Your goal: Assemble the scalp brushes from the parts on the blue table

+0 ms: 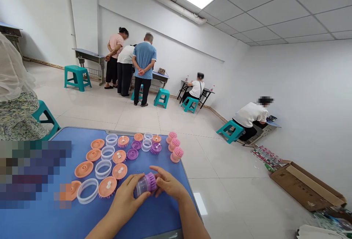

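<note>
Left hand: the left hand [128, 191] is curled round the clear barrel of the purple brush [147, 184], thumb below, fingers over the top.
Right hand: the right hand [167, 184] is loosely open at the bristle end, index finger lifted, thumb and other fingers bent (whether they grip or merely brush it, I cannot tell).
Purple brush: held tilted above the table's near edge, bristles toward the right hand; probably light, with a stiff, rather slippery barrel and bristles that may give. The barrel looks the best hold, with light pressure so the wall doesn't flex.
Blue table: the blue table [154, 224] carries rows of parts.
Clear rings: the clear rings [88, 199] stand between plain orange discs [84, 169] and bristled orange discs [107, 186]; likely thin, best taken by the rim.
Purple parts: plain purple discs [132, 154] lie near a bristled purple disc [156, 149].
Pink brushes: three pink brushes [176, 154] stand along the right edge.
Room beyond: teal stools [75, 71], people by the wall, a cardboard carton [305, 191] at right.
</note>
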Demonstrator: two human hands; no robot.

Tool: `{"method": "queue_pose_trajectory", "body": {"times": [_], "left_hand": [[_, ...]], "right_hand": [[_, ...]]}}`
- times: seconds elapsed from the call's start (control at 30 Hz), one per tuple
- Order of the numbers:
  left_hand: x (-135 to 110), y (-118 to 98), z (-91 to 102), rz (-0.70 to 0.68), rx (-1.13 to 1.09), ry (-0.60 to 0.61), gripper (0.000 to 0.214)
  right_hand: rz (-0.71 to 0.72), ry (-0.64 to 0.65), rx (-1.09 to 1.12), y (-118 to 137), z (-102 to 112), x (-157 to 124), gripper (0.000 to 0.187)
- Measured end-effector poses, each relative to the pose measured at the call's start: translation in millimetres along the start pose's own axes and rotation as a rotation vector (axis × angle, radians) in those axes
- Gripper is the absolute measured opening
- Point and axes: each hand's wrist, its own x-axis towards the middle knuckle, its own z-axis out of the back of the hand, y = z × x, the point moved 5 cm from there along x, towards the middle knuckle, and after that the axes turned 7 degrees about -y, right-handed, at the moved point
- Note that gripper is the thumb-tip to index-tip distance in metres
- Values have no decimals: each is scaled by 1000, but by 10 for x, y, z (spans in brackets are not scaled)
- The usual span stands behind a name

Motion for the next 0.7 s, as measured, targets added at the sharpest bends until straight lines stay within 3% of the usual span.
{"method": "queue_pose_trajectory", "body": {"times": [0.1, 0.23, 0.33, 0.47, 0.6, 0.7], "left_hand": [[1, 17, 1, 6, 8, -4, 37], [-13, -23, -12, -66, 8, 19, 37], [-10, -24, -3, -52, 16, 2, 36], [-2, 18, -6, -16, 36, -8, 37], [-36, 1, -51, -147, 69, 41, 38], [-75, -37, -72, -244, 82, 59, 38]], "right_hand": [[70, 12, -2, 49, 1, -10, 68], [-5, 19, -69, 28, -19, -2, 40], [-32, 12, -68, 17, -25, -3, 50], [43, 12, -56, 45, -14, -17, 62], [1, 25, -133, 11, 2, -13, 40], [-48, 33, -167, -21, 7, -6, 38]]}}
